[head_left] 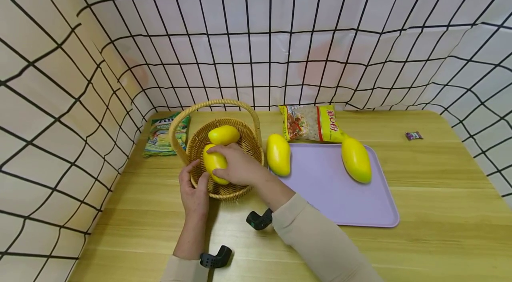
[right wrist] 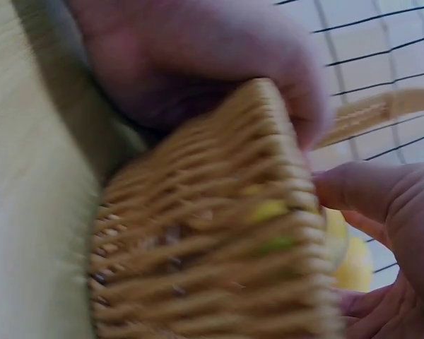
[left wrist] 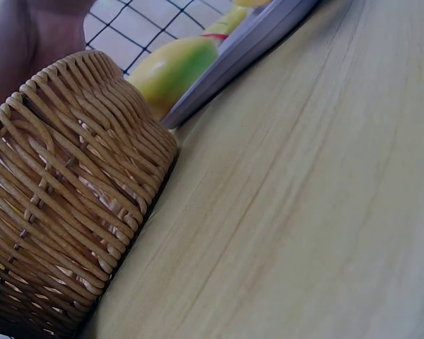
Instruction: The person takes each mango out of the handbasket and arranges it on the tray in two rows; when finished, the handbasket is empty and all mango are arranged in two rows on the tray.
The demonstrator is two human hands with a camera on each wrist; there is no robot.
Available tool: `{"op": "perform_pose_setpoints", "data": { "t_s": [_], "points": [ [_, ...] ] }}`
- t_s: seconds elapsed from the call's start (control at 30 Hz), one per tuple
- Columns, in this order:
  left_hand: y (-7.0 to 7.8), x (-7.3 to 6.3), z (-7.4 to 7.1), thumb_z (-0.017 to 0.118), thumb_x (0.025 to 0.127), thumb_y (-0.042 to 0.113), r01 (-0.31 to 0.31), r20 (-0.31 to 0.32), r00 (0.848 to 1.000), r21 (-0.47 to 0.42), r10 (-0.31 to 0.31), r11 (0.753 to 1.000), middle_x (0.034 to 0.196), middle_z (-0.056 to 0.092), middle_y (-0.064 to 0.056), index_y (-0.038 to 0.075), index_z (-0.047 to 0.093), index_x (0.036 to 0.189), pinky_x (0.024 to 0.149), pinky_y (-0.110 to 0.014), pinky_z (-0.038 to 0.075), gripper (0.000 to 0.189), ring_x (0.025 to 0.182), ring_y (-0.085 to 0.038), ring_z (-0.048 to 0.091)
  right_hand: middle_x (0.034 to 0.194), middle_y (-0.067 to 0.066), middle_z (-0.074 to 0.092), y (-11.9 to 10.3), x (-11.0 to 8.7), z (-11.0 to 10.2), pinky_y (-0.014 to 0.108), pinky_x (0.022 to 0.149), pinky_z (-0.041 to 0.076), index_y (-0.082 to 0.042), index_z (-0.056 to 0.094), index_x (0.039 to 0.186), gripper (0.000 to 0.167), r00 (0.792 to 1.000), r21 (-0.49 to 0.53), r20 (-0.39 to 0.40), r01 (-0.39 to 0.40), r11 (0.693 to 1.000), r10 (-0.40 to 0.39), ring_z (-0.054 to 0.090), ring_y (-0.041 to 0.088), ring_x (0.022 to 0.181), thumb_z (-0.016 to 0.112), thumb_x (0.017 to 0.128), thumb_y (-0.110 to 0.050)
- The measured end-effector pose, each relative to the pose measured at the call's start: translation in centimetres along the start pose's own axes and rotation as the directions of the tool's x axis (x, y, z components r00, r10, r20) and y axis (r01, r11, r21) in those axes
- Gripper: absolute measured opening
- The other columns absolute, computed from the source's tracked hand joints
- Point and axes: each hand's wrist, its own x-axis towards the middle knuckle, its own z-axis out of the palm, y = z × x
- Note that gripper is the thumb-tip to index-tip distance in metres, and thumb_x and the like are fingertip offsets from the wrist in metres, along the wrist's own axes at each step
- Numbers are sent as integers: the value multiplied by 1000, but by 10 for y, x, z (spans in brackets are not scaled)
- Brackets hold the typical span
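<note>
A woven wicker basket with a tall arched handle stands left of centre. My left hand grips its near-left rim, with the fingers curled over the edge. Reaching in from the right, my right hand holds a yellow mango between thumb and fingers inside the basket. Behind it in the basket lies another mango. The right wrist view is blurred; the woven wall there hides much of the held mango.
Right of the basket is a lilac tray, with one mango at its left edge and another mango at its right. A yellow food packet lies behind it. A green packet sits left; a small purple wrapper lies far right.
</note>
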Motion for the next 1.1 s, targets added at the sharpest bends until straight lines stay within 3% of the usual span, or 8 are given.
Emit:
{"op": "perform_pose_setpoints", "data": {
  "t_s": [0.23,0.5,0.63,0.83,0.93,1.1],
  "points": [
    [-1,0,-1,61,93,5,-8,18,1000,0,8,1000,146,45,-15,3,59,133,119,-51,27,41,142,-28,38,152,11,49,1,-29,-25,52,110,44,-30,53,147,55,999,60,-28,22,998,-20,49,29,138,70,95,-29],
    [-1,1,-1,61,93,5,-8,14,1000,-2,8,1000,145,47,-14,3,59,133,117,-48,30,40,140,-26,41,150,6,46,9,-71,-43,51,105,47,-33,49,150,62,997,148,-58,50,988,-41,53,24,128,73,93,-26],
    [-1,1,-1,60,93,4,4,12,1000,-6,-4,1000,145,46,-13,3,59,133,115,-45,31,41,139,-25,41,150,3,44,15,-92,-51,47,98,50,-37,44,153,69,999,152,-46,14,988,-7,55,22,119,74,91,-27],
    [0,0,-1,61,92,5,-1,6,1000,-6,1,1000,144,47,-14,4,61,132,115,-46,31,40,139,-27,42,153,1,41,31,-121,-62,31,89,55,-40,36,155,77,1000,223,1,-14,975,14,57,21,117,74,90,-26],
    [0,0,-1,61,92,4,-11,4,1000,-16,11,1000,144,47,-14,4,61,131,115,-48,30,39,139,-28,42,153,3,41,44,-134,-63,29,86,57,-38,36,155,77,1000,292,7,-21,956,20,57,25,118,75,90,-23],
    [0,0,-1,60,93,3,-11,4,1000,-36,11,999,146,46,-15,3,61,132,116,-50,30,39,140,-30,41,150,12,43,67,-150,-58,31,80,59,-27,38,154,74,1000,465,10,-19,885,16,58,28,109,74,91,-16]
  ]
}}
